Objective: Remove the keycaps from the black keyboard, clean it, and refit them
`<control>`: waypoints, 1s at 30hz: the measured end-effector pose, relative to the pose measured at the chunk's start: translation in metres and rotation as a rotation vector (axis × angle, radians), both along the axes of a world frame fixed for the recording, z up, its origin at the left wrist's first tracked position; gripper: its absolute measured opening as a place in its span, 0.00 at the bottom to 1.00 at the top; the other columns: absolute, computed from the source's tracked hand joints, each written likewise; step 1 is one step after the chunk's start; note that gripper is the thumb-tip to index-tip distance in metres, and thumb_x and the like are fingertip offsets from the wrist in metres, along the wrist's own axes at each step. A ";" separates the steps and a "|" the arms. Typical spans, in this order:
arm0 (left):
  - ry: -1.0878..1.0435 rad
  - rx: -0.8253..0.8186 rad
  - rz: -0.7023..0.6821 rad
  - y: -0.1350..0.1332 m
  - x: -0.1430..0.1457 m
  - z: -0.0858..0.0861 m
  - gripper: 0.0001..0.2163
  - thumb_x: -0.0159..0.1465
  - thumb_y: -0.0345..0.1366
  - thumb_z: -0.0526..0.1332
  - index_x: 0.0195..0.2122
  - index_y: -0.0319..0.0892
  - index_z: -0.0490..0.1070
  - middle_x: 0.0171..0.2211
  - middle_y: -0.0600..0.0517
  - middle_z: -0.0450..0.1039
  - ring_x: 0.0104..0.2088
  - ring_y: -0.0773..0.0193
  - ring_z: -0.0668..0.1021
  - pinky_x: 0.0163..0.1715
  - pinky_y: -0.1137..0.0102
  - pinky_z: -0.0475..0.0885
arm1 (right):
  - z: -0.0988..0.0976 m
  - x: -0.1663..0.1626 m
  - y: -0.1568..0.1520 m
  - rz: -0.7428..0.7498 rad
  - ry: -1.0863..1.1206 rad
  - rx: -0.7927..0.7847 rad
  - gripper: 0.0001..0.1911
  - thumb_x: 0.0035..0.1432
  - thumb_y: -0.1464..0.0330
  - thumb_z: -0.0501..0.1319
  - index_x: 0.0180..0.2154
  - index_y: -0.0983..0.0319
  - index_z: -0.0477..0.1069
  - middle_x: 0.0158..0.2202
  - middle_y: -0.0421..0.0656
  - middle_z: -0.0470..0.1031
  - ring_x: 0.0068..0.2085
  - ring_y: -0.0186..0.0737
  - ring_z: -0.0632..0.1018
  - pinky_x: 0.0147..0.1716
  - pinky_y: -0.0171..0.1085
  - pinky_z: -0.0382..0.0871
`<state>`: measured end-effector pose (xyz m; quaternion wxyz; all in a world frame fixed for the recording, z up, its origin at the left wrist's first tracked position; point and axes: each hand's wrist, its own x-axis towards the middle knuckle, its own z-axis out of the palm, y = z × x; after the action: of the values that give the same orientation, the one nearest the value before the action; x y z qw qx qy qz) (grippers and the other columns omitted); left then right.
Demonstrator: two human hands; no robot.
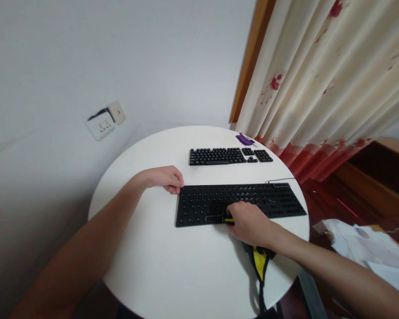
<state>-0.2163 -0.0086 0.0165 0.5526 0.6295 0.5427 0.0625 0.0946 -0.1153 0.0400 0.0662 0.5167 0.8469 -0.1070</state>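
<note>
A black keyboard [194, 206] without its keycaps lies flat on the round white table [173, 266]. At its far left corner is my left hand [169, 178], closed, with the fingers against the keyboard's edge. My right hand [249, 221] wraps round a black-and-yellow handheld tool [260, 260] over the keyboard's near edge. The tool's front end is by the long space bar slot, and a black cord or strap trails from its rear toward the table's near edge. My hand hides most of the tool, so I cannot make out its exact kind.
Behind the keyboard, black keycaps [216, 156] lie in keyboard order. A purple item [244, 139] rests near the far right rim. A thin cable [281, 179] leaves the keyboard's far side. Wall, socket [101, 126] and curtain [306, 88] stand behind; papers [365, 243] lie right.
</note>
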 end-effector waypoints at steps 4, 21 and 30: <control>-0.007 0.005 -0.004 -0.001 0.001 0.001 0.09 0.51 0.37 0.65 0.32 0.39 0.75 0.29 0.49 0.80 0.30 0.64 0.80 0.35 0.69 0.74 | 0.001 -0.003 0.000 -0.014 0.008 0.031 0.10 0.55 0.67 0.60 0.38 0.62 0.75 0.40 0.52 0.81 0.41 0.53 0.81 0.39 0.42 0.70; -0.018 0.016 -0.002 -0.002 0.003 0.002 0.09 0.49 0.35 0.63 0.31 0.37 0.75 0.27 0.49 0.79 0.28 0.65 0.79 0.31 0.71 0.73 | 0.006 -0.032 -0.005 0.060 0.054 -0.010 0.09 0.53 0.67 0.61 0.36 0.62 0.76 0.38 0.50 0.81 0.40 0.52 0.82 0.37 0.40 0.70; -0.012 0.018 -0.010 -0.003 0.004 0.002 0.09 0.50 0.35 0.64 0.31 0.38 0.75 0.27 0.49 0.80 0.28 0.66 0.78 0.31 0.72 0.72 | 0.001 -0.050 -0.013 0.129 0.031 0.053 0.09 0.52 0.67 0.62 0.36 0.63 0.75 0.39 0.50 0.81 0.38 0.53 0.82 0.35 0.42 0.72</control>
<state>-0.2127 -0.0119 0.0190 0.5504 0.6368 0.5355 0.0686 0.0441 -0.1281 0.0412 0.0461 0.4610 0.8819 -0.0878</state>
